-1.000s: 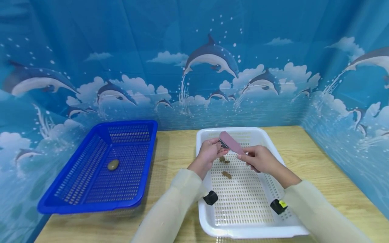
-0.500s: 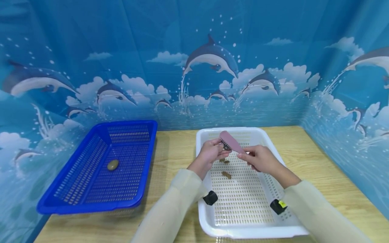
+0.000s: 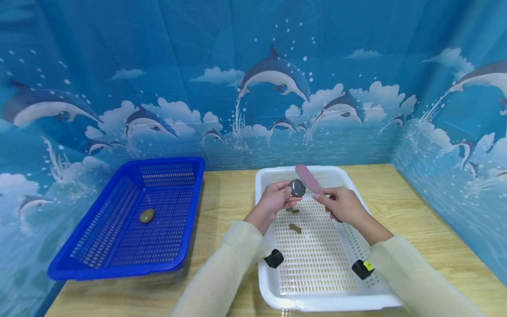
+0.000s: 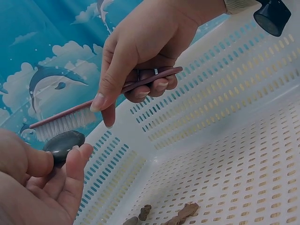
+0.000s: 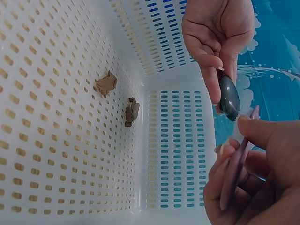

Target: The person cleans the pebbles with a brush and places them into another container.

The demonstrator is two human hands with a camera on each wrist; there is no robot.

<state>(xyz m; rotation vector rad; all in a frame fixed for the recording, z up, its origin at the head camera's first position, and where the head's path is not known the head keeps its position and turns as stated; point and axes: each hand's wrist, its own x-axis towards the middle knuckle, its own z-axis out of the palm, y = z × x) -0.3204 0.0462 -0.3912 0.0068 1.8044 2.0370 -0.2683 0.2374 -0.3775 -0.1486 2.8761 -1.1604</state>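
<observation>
Over the far part of the white basket [image 3: 328, 303], my left hand [image 3: 273, 200] pinches a smooth, dark grey pebble [image 3: 297, 188] between thumb and fingers. A pink brush [image 3: 310, 179] with pale bristles is in my right hand [image 3: 343, 205], gripped by its handle. In the left wrist view the bristles [image 4: 65, 124] point down, close above the pebble [image 4: 63, 146]. From the right wrist view, the pebble [image 5: 229, 98] appears edge-on, with the brush head right by its lower tip. Part of the pebble is hidden by my fingers.
Several rough brown lumps, one of them elongated [image 3: 295, 228], lie on the white basket's slotted floor. To the left stands a blue basket [image 3: 185, 233] holding one tan pebble [image 3: 147, 215]. Both baskets rest on a wooden table [image 3: 222, 198] before a dolphin-print backdrop [image 3: 198, 44].
The brush has shifted right and slightly up, off the pebble's face. The pebble, earlier mostly covered by the bristles, now shows its broad face. My left hand has barely moved.
</observation>
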